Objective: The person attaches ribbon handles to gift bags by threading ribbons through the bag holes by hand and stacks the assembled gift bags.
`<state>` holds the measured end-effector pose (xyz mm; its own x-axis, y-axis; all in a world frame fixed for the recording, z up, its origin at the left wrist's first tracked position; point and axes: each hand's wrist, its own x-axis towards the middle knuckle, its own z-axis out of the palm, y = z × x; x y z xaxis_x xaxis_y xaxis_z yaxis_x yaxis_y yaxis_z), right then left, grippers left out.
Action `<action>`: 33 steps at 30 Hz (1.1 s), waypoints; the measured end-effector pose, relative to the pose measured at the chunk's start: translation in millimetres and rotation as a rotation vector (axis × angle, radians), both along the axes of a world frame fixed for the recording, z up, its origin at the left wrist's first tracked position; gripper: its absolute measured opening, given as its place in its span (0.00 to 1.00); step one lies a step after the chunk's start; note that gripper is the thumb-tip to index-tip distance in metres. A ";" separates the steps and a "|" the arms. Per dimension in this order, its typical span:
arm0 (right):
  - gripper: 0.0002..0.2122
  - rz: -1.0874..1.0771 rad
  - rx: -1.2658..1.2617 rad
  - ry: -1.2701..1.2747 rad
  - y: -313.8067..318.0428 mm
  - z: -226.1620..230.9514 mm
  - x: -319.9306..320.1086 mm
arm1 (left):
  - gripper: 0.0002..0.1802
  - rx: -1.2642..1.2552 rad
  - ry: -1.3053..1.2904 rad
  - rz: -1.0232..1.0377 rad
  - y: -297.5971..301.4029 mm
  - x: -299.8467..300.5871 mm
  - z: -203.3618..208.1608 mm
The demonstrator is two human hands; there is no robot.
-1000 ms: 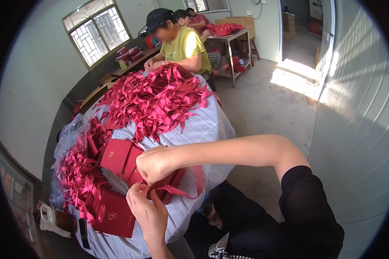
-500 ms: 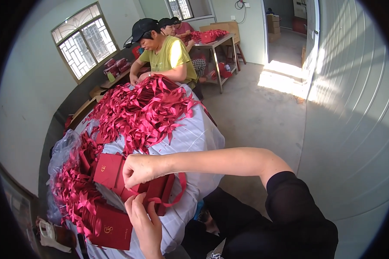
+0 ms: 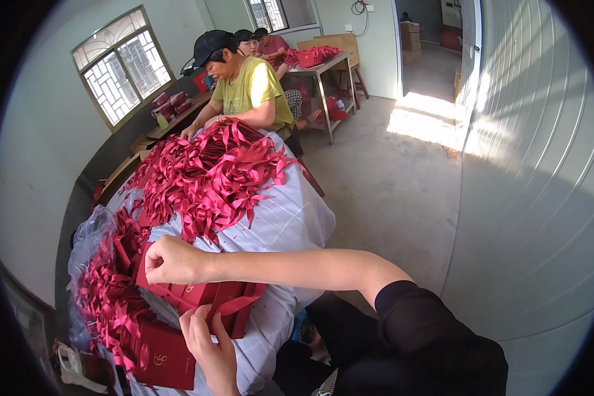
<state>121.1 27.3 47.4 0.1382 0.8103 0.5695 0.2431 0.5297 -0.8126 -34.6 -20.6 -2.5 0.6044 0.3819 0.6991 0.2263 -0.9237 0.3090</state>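
Red ribbon [image 3: 239, 305]: lower left of frame, across the red box [image 3: 239, 323], at the left hand's [image 3: 208, 340] fingertips and just below the right hand [image 3: 176, 261]. Left fingers touch it, can't tell if pinched. Right is clenched (can't see what's inside). White cloth [image 3: 270, 333] under the box.

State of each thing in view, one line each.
Right hand: closed, contents hidden
Left hand: fingers bent, grip unclear
Red ribbon: extended; tied or not unclear
Ribbon heap: loose, tangled
Plastic bag: crumpled
White cloth: creased
Lower-left red packet: lying flat
Door: open
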 end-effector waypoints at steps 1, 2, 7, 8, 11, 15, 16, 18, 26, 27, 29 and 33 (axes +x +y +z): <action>0.08 0.005 0.020 0.012 1.1 -0.9 -0.3 | 0.10 0.000 -0.011 0.008 0.4 1.0 -0.4; 0.08 -0.006 0.011 -0.042 1.0 -2.7 0.7 | 0.10 -0.001 -0.021 0.016 0.8 2.1 -1.1; 0.09 -0.211 0.151 -0.154 -39.6 -9.4 5.7 | 0.08 -0.044 -0.077 0.070 9.7 1.3 -6.0; 0.09 -0.237 0.191 -0.160 -52.8 -14.3 4.4 | 0.07 -0.067 -0.099 0.092 12.1 0.8 -6.9; 0.08 -0.248 0.203 -0.261 -85.3 -43.9 -0.6 | 0.07 -0.124 -0.118 0.109 16.3 1.5 -8.3; 0.09 -0.376 0.213 -0.397 -101.2 -79.7 -5.7 | 0.06 -0.137 -0.092 0.114 15.9 3.9 -7.6; 0.09 -0.376 0.212 -0.394 -102.4 -85.1 -4.6 | 0.06 -0.138 -0.089 0.114 15.7 4.0 -7.3; 0.09 -0.268 0.060 -0.384 -104.3 -91.3 -1.6 | 0.06 -0.126 -0.087 0.105 15.2 4.4 -7.0; 0.08 -0.290 0.207 -0.249 -105.9 -89.0 1.0 | 0.06 -0.100 -0.092 0.120 11.8 11.6 -5.2; 0.09 -0.232 0.114 -0.103 -108.9 -87.1 -4.7 | 0.06 -0.098 -0.088 0.115 10.2 8.7 -6.5; 0.13 -0.236 0.108 -0.032 -105.4 -90.2 -8.3 | 0.05 -0.093 -0.079 0.113 7.4 4.3 -7.2; 0.08 -0.257 0.121 -0.047 -106.2 -91.2 -16.8 | 0.06 -0.061 -0.076 0.109 4.7 6.7 -6.7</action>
